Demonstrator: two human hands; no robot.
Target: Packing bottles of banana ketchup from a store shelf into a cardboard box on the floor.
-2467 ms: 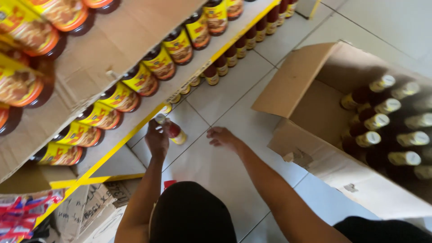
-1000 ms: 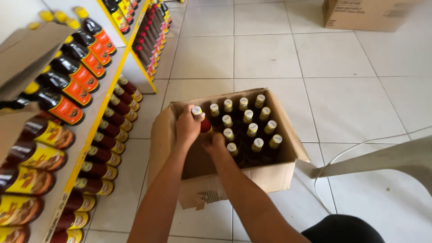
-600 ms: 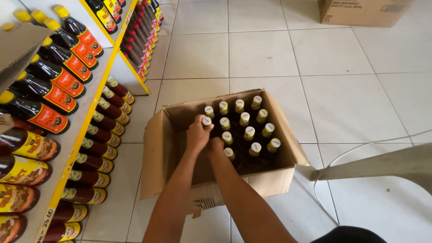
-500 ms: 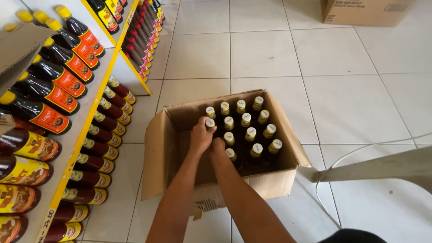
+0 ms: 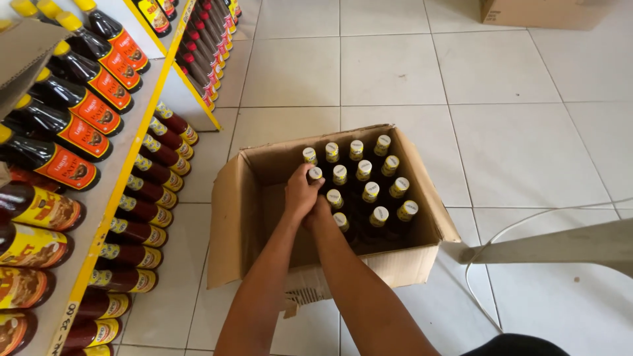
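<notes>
An open cardboard box (image 5: 245, 217) stands on the tiled floor, with several dark bottles with pale round caps (image 5: 370, 191) upright in its right half. My left hand (image 5: 300, 195) is inside the box, its fingers wrapped around the neck of one bottle (image 5: 315, 174) at the edge of the group. My right hand (image 5: 321, 211) is pressed just below and behind the left one, down among the bottles next to another cap (image 5: 341, 221). The left hand hides most of it, so its grip cannot be made out.
On the left, yellow-edged shelves (image 5: 112, 217) hold rows of dark sauce bottles with red and yellow labels (image 5: 79, 135). Another cardboard box (image 5: 547, 12) sits at the top right. A pale board (image 5: 560, 244) and a thin white cable (image 5: 501, 234) lie right of the box.
I turned from the shelf, where I held a bottle, to the box. In the last second both hands sank a little deeper into it, still on the same bottle.
</notes>
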